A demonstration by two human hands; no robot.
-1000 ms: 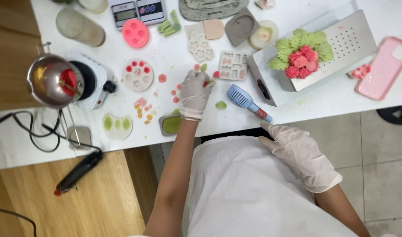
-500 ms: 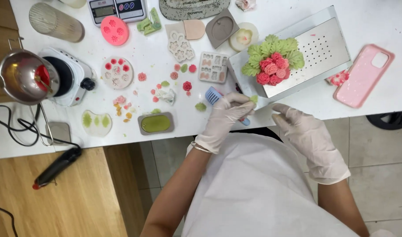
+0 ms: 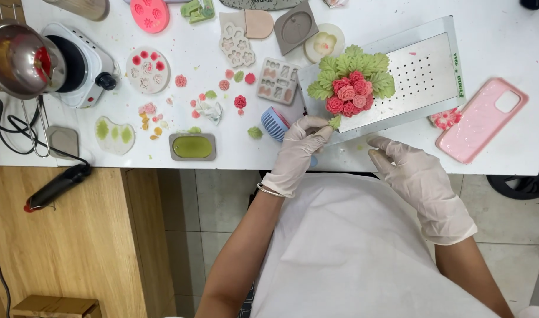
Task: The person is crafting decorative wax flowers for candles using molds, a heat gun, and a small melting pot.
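Gloves of thin, wrinkled white latex cover both hands. The left hand (image 3: 299, 150) pinches a small, ridged pale-green wax leaf (image 3: 335, 122) between fingertips and thumb, holding it against the near edge of a cluster of matte pink wax roses ringed by serrated green leaves (image 3: 351, 85). That cluster sits just beyond the left fingertips on a flat perforated metal tray (image 3: 420, 76) with a raised rim. The right hand (image 3: 414, 171) lies loosely open, fingers slightly curled, holding nothing, just below the tray's near edge. A ribbed blue oval brush (image 3: 275, 123) lies just left of the left hand, partly under it. Further left sits a grey rectangular silicone mould filled with smooth green wax (image 3: 192, 146). Right of the right hand rests a glossy pink phone case (image 3: 480, 121).
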